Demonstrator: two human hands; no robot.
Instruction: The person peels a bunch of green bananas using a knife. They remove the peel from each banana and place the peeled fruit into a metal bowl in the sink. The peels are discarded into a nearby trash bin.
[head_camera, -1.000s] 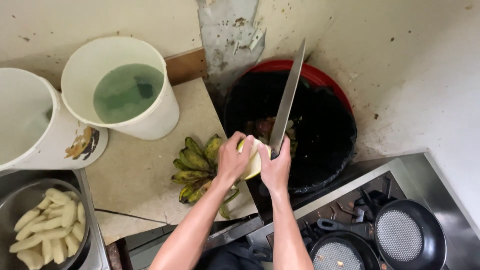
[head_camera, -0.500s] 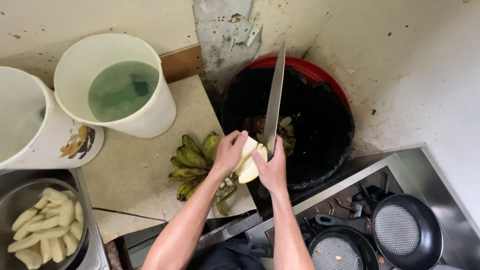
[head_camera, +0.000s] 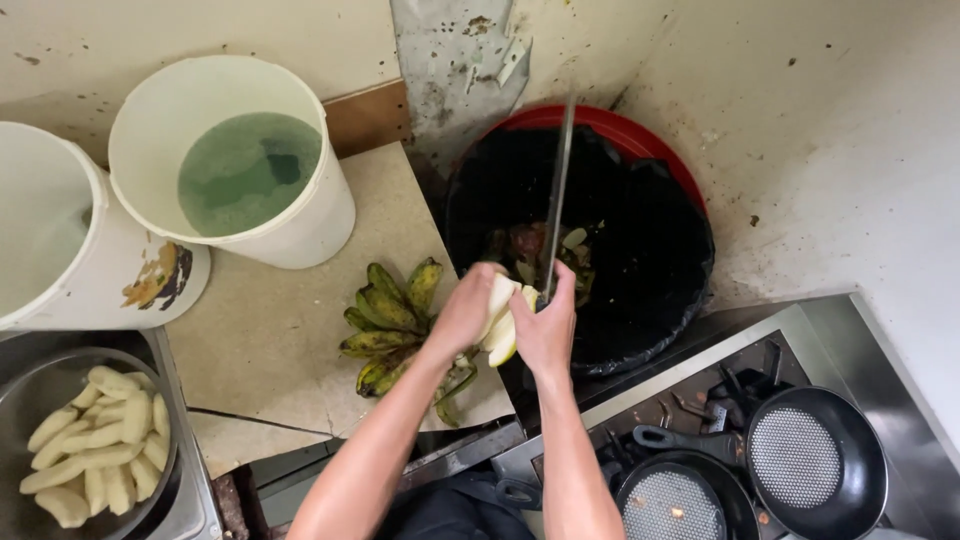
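Observation:
My left hand (head_camera: 463, 312) grips a pale, partly peeled plantain (head_camera: 499, 318) over the near rim of a red bin lined with a black bag (head_camera: 640, 240). My right hand (head_camera: 547, 328) holds a long knife (head_camera: 557, 195) by its handle, blade pointing away over the bin and edge against the plantain. Peel scraps (head_camera: 535, 248) lie in the bin. A bunch of green plantains (head_camera: 390, 315) lies on the board just left of my left hand.
A white bucket of greenish water (head_camera: 235, 165) and a second white bucket (head_camera: 60, 240) stand at the left. A metal bowl of peeled plantains (head_camera: 90, 450) sits at lower left. Two black frying pans (head_camera: 815, 460) (head_camera: 680, 495) rest on a stove at lower right.
The knife blade has swung from leaning right to pointing nearly straight away over the bin. Both hands stayed together on the plantain.

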